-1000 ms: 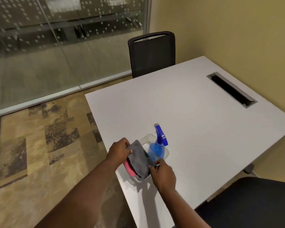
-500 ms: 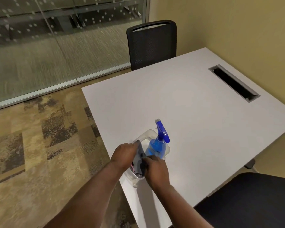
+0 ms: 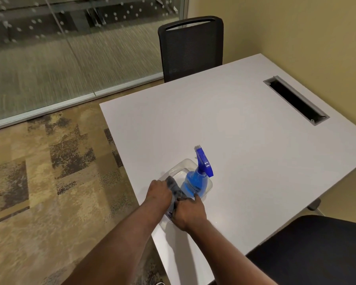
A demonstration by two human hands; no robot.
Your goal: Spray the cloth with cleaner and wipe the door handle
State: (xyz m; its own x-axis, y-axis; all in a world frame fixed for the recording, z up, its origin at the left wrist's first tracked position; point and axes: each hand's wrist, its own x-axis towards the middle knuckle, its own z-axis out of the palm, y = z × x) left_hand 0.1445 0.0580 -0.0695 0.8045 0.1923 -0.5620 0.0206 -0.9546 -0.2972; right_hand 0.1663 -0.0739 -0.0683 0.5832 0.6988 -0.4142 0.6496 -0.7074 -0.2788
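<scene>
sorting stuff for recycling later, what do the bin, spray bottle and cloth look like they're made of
The bin looks like clear, glossy rigid plastic: the table shows through its walls. The spray bottle seems translucent plastic holding blue liquid, with an opaque blue trigger head. The cloth looks like soft grey fabric, possibly microfibre: it bunches and folds.

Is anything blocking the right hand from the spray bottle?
Nothing visible does. The spray bottle stands upright in the clear bin just beyond the right hand, its near side exposed. The grey cloth, gripped by that hand and the left hand, lies left of the bottle, not in front.
</scene>
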